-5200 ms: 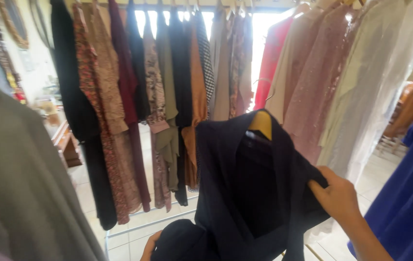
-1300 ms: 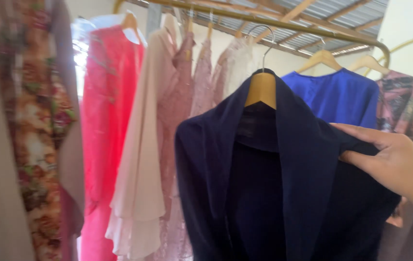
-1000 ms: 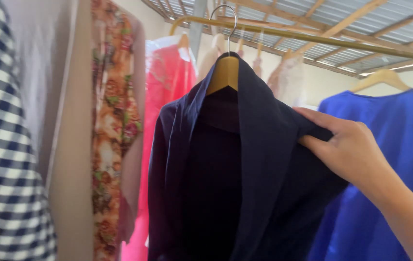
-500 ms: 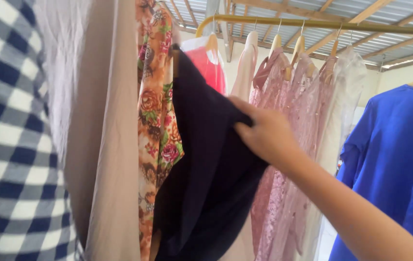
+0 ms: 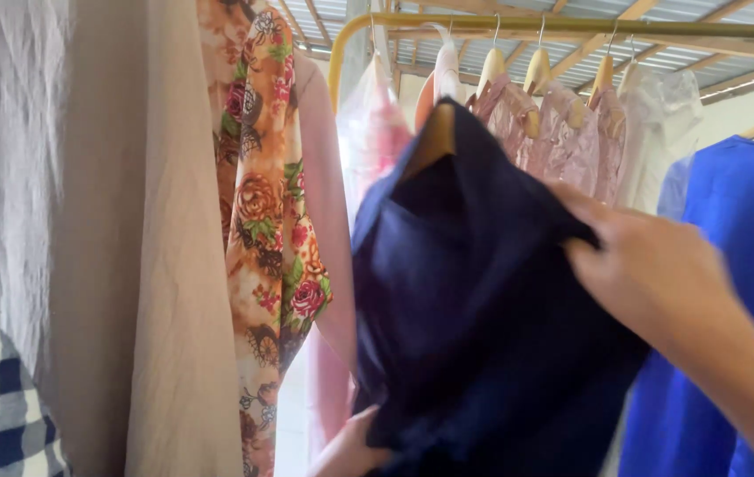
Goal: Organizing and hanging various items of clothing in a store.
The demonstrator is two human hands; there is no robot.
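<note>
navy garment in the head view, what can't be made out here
- Navy garment: lower part cut off by the bottom edge.
- Hanger: hook blurred, so whether it sits on the rail is unclear.
- Left hand: mostly cut off by the bottom edge.
- Right hand: fingertips hidden in the cloth, blurred.
</note>
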